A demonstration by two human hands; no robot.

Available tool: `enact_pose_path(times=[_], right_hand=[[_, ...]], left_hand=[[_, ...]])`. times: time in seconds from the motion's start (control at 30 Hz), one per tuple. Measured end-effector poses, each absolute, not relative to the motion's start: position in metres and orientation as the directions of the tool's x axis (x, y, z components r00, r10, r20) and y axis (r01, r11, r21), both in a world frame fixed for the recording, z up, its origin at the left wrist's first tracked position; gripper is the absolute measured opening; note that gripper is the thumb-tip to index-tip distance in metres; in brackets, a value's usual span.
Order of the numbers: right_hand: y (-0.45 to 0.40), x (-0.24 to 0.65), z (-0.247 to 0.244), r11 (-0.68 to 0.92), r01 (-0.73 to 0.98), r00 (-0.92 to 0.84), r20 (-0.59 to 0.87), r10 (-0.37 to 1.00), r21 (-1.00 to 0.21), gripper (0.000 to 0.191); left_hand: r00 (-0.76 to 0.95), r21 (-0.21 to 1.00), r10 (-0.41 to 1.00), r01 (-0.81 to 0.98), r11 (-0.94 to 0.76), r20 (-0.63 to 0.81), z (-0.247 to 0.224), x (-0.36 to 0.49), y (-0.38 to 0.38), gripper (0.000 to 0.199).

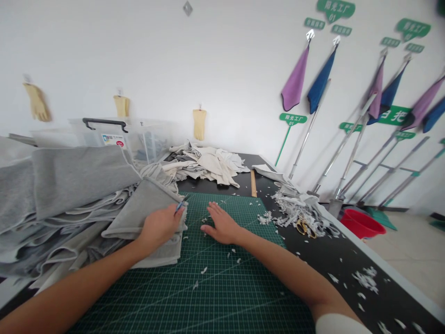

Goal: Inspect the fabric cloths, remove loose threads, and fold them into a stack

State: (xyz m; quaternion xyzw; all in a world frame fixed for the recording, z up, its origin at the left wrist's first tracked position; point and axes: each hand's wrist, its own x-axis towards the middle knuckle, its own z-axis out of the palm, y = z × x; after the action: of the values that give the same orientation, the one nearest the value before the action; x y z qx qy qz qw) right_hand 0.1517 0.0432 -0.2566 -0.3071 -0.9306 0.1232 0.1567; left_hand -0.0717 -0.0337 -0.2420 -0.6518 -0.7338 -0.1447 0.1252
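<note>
My left hand [160, 226] is closed around a small tool with blue handles and dark pointed tips, which looks like thread snips [180, 204]. It hovers at or rests on the edge of the folded grey cloth [135, 204]; I cannot tell which. On the green cutting mat [222, 287], my right hand [222, 224] lies open with its fingers stretched forward and thumb apart. Small white cloth scraps [203, 270] dot the mat around it.
Grey cloths [79, 181] are heaped at the left, before a clear plastic bin [153, 144]. Pale cloth pieces [212, 162] lie at the back near a wooden ruler [253, 183]. Gold-handled scissors [306, 228] sit among shreds [295, 204] at right. A red bucket [361, 222] stands beyond the table.
</note>
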Motion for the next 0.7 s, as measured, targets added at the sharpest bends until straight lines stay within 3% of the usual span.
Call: enact_pose_path(times=[0.1, 0.23, 0.5, 0.7], right_hand=[[0.044, 0.126, -0.275, 0.797, 0.509, -0.814, 0.119, 0.568, -0.326, 0.092], [0.05, 0.095, -0.288, 0.772, 0.535, -0.794, 0.107, 0.598, -0.342, 0.097], [0.087, 0.098, -0.285, 0.744, 0.621, -0.754, 0.071, 0.653, -0.246, 0.064], [0.115, 0.179, -0.288, 0.558, 0.814, -0.555, 0.067, 0.829, -0.165, 0.054]], left_hand=[[-0.205, 0.149, 0.906, 0.976, 0.159, 0.372, -0.241, -0.085, -0.024, 0.051], [-0.207, 0.212, 0.901, 0.968, 0.132, 0.382, -0.243, -0.091, -0.021, 0.05], [-0.193, 0.222, 0.909, 0.968, 0.115, 0.37, -0.246, -0.089, -0.022, 0.045], [-0.167, 0.221, 0.912, 0.971, 0.087, 0.374, -0.247, -0.091, -0.021, 0.046]])
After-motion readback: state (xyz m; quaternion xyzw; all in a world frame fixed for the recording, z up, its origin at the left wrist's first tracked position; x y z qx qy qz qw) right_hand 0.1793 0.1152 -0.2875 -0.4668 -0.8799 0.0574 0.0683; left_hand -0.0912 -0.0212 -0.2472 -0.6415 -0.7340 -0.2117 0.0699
